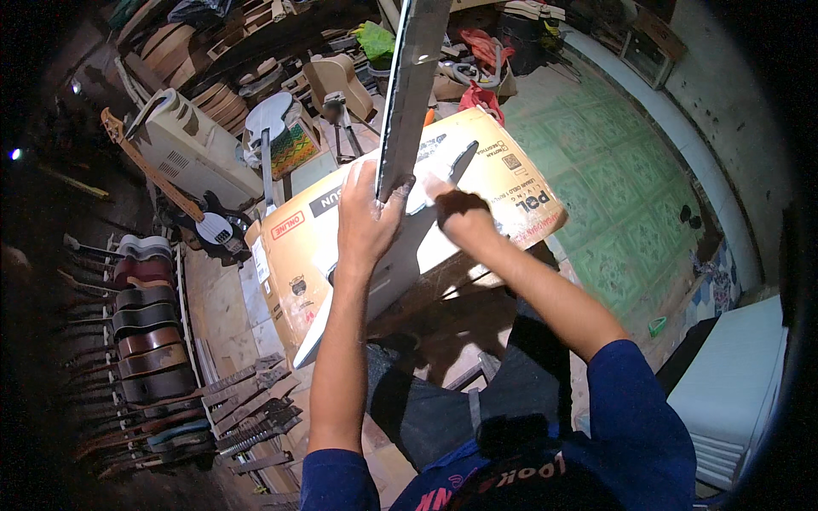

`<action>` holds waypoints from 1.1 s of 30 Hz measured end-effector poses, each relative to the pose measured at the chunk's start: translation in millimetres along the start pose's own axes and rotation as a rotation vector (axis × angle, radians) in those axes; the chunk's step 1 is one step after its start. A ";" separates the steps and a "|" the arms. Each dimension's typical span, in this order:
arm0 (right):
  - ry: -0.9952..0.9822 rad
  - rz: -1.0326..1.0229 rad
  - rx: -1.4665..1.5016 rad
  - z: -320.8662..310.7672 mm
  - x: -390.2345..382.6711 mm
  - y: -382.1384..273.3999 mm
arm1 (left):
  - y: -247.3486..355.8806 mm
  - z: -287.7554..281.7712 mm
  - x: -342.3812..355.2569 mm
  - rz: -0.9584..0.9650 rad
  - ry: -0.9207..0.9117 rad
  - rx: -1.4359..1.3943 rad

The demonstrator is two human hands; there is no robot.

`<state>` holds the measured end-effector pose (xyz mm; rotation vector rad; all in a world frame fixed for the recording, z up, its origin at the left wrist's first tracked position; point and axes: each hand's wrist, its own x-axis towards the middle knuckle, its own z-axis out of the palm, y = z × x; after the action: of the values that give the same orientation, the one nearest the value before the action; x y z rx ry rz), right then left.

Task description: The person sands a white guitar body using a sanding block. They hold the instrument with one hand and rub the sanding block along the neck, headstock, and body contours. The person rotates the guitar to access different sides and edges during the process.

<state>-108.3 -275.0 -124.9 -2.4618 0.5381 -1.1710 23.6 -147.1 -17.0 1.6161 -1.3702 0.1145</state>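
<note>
My left hand (368, 217) is wrapped round the lower part of a long dark guitar neck (413, 81), which rises toward the top edge of the view. A white, pointed guitar body (313, 332) lies beneath it on a flattened-looking cardboard box (520, 175). My right hand (462, 215) is just right of the neck, over the body, with its fingers curled. Its fingertips are shadowed and blurred, so what they hold, if anything, cannot be made out.
Stacked guitars (145, 332) and loose necks (251, 409) line the left. A black bass (217, 226), pale guitar (268, 119) and beige casing (192, 149) surround the box, with wood pieces behind. Green tiled floor (613, 230) and a white appliance (724, 383) are at right.
</note>
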 end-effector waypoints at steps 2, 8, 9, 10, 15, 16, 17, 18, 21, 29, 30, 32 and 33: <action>-0.678 0.148 -0.314 -3.0 3.7 -39.8 | -7.2 -10.3 -3.0 -0.004 0.007 0.043; -0.399 0.001 -0.209 -8.1 4.4 -31.3 | -5.5 -10.2 -4.8 -0.019 -0.007 0.043; -0.395 -0.056 -0.195 0.1 -4.3 -17.2 | -3.3 -8.6 -5.0 -0.031 -0.014 0.030; -0.174 -0.289 -0.155 -1.2 -7.0 15.8 | -0.3 -4.5 -4.7 -0.042 -0.023 0.010; -0.167 0.204 0.114 22.3 -25.7 -13.1 | 1.6 -0.1 -3.5 -0.029 -0.025 0.059; -0.368 0.340 0.157 21.6 -20.9 -28.7 | 1.4 -1.0 -4.7 -0.016 -0.030 0.093; -0.576 0.470 0.170 21.7 -15.2 -43.9 | -3.1 -2.2 -6.6 0.005 -0.023 0.073; -0.568 0.818 0.903 13.4 -3.4 -52.4 | -7.9 -6.4 -6.1 0.036 -0.004 0.059; -0.444 1.238 2.136 -37.1 21.0 -39.4 | -9.4 -2.8 -2.5 0.054 0.019 0.012; 0.426 0.827 1.371 -121.7 60.0 -50.5 | -8.6 -41.2 -16.0 -0.059 0.036 0.070; 0.382 0.853 1.410 -123.9 59.0 -52.6 | -4.3 -51.7 -19.6 -0.097 0.064 0.082; 0.374 0.828 1.531 -128.8 38.7 -42.1 | -15.2 -53.3 -26.5 -0.062 0.090 0.041; 0.357 0.840 1.568 -133.6 27.8 -40.1 | -10.7 -55.9 -28.3 -0.051 0.105 0.043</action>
<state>-190.4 -274.8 -8.8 -0.5955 0.3841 -0.9653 49.1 -89.1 -11.7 1.6563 -1.2533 0.1973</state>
